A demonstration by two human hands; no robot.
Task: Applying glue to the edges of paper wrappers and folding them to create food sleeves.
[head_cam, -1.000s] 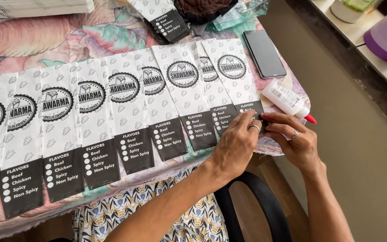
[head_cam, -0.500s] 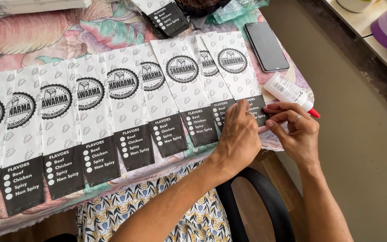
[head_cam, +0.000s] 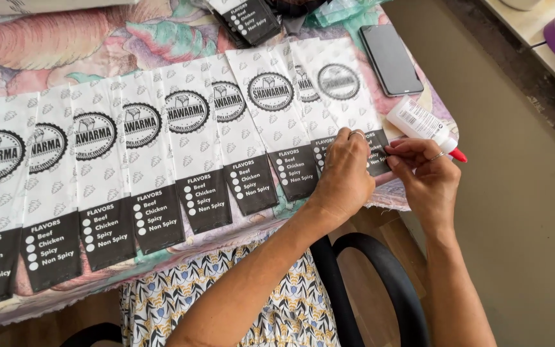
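Left hand (head_cam: pixel 345 173) lay flat, fingers together, pressing the black bottom flap of the rightmost paper bag (head_cam: pixel 342 96); right hand (head_cam: pixel 422 170) pinched that flap's right edge at the table's near corner. Step judged: flap being pressed down. A glue bottle (head_cam: pixel 422 123) lay just beyond, a phone (head_cam: pixel 390 59) farther back.

I'm working at a table (head_cam: pixel 412 193) covered by a floral cloth (head_cam: pixel 65 45). A row of white paper sleeves (head_cam: pixel 181 148) with black bottoms is lying overlapped across it from nine to three o'clock. A dark phone (head_cam: pixel 390 59) is resting at one o'clock, and a white glue bottle (head_cam: pixel 422 125) with a red tip is lying at three.
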